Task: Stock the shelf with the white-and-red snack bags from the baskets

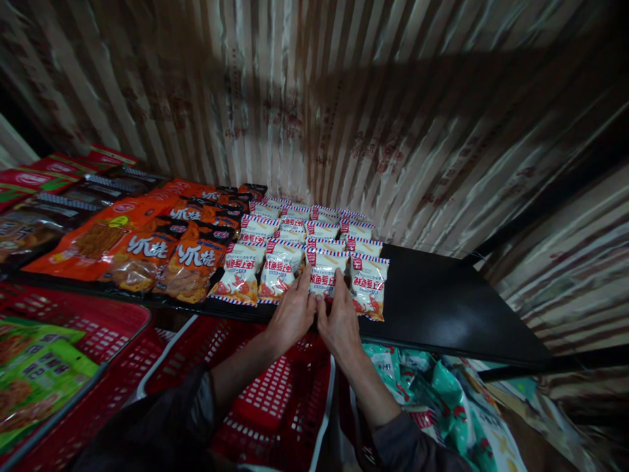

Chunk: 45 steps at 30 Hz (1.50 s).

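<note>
Both hands are at one white snack packet point(324, 269) in the front row on the black shelf point(442, 308). My left hand point(295, 311) grips its left edge, and my right hand point(339, 314) holds its right edge, with the thumbs near its bottom. More white packets with striped edges stand in rows behind it. A matching packet point(368, 285) leans just right of my right hand, and another point(279, 269) is beside my left fingers.
Orange snack bags point(194, 259) lie left of the white packets. Below the shelf are a red basket point(265, 393), another red basket point(122, 314) with green bags point(44, 373), and teal bags point(452, 393) at the right. A striped curtain point(304, 98) hangs behind.
</note>
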Each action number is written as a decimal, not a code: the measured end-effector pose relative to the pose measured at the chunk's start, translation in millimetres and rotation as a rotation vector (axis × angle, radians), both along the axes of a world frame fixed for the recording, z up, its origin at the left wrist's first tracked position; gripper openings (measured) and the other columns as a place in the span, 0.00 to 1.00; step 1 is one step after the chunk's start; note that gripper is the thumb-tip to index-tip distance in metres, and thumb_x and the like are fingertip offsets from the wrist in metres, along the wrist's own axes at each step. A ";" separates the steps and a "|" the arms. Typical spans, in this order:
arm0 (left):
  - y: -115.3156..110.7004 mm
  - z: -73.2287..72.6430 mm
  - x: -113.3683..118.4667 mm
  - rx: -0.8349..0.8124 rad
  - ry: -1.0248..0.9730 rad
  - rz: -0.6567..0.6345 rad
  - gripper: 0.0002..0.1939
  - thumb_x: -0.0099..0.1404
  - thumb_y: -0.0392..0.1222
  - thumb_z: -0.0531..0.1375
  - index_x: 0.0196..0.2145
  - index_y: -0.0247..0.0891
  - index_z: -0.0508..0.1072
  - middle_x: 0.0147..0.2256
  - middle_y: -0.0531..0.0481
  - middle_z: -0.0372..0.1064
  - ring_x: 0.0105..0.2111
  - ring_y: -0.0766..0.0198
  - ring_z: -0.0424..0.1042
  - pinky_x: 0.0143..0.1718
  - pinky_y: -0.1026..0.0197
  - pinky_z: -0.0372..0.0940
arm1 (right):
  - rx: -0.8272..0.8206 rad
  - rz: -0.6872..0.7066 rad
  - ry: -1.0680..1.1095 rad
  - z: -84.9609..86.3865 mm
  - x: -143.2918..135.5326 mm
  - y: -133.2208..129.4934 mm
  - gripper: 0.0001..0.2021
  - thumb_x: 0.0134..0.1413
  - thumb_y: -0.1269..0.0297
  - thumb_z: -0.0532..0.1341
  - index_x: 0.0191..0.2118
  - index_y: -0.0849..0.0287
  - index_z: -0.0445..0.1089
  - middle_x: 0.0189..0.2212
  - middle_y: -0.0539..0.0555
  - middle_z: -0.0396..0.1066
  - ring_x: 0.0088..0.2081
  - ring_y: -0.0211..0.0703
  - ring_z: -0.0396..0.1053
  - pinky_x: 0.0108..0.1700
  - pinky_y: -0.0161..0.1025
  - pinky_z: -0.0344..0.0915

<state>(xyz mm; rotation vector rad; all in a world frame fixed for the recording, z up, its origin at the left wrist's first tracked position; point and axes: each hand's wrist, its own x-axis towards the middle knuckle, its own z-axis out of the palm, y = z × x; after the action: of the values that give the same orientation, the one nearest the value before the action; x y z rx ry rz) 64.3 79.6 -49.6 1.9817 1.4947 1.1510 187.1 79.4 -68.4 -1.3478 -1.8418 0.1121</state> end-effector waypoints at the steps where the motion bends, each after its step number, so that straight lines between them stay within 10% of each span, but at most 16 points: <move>1: 0.6 -0.7 0.1 -0.002 0.003 0.001 0.31 0.66 0.33 0.48 0.66 0.31 0.51 0.61 0.33 0.60 0.59 0.52 0.64 0.60 0.46 0.60 | -0.004 0.002 0.001 -0.2 0.0 0.4 0.31 0.62 0.65 0.52 0.67 0.69 0.45 0.61 0.73 0.59 0.61 0.57 0.61 0.59 0.59 0.63; 45: -5.9 -3.6 -0.2 0.056 0.038 0.015 0.32 0.66 0.33 0.48 0.66 0.29 0.47 0.63 0.29 0.55 0.62 0.51 0.60 0.61 0.42 0.59 | 0.013 -0.017 -0.027 -3.4 -3.4 -0.7 0.30 0.63 0.66 0.49 0.68 0.66 0.42 0.70 0.70 0.36 0.71 0.55 0.36 0.66 0.59 0.50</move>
<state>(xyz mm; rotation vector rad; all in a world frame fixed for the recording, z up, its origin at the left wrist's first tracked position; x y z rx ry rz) 64.1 73.7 -53.2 2.0432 1.5146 1.1800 183.7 78.7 -71.8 -1.3616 -1.8504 0.0734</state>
